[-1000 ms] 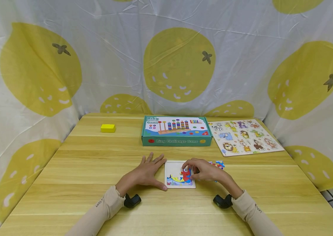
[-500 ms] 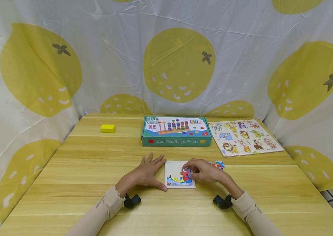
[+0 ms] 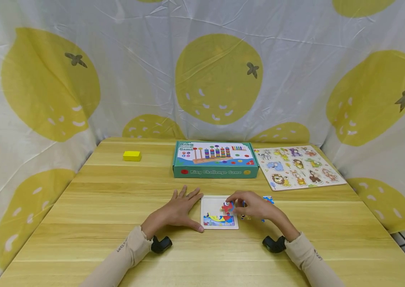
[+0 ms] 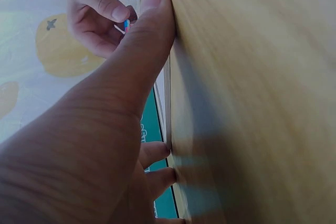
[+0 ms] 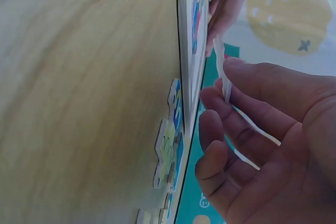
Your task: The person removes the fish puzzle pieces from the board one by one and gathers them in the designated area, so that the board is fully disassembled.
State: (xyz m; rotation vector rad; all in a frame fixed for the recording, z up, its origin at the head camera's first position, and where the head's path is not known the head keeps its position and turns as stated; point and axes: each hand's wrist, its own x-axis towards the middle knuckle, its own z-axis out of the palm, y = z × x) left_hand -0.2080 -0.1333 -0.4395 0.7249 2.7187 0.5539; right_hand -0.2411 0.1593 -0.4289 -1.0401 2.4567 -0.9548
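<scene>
A small square puzzle board lies on the table with part of its picture fitted along the bottom. My left hand rests spread at its left side, fingers straight, thumb and fingertips by the board's edge. Above the board's right half, my right hand pinches a red and blue jigsaw piece between thumb and fingers. In the right wrist view this jigsaw piece is edge-on and clear of the board. Several loose jigsaw pieces lie right of the board, partly hidden under the right hand in the head view.
Behind the board stands a green ring game box. An animal peg puzzle lies at the back right, and a yellow block at the back left. A lemon-print curtain hangs behind the wooden table.
My right hand has lifted the red piece off the board and shifted slightly up and right, turning the piece. More of the board's lower picture shows. The left hand has stayed put.
</scene>
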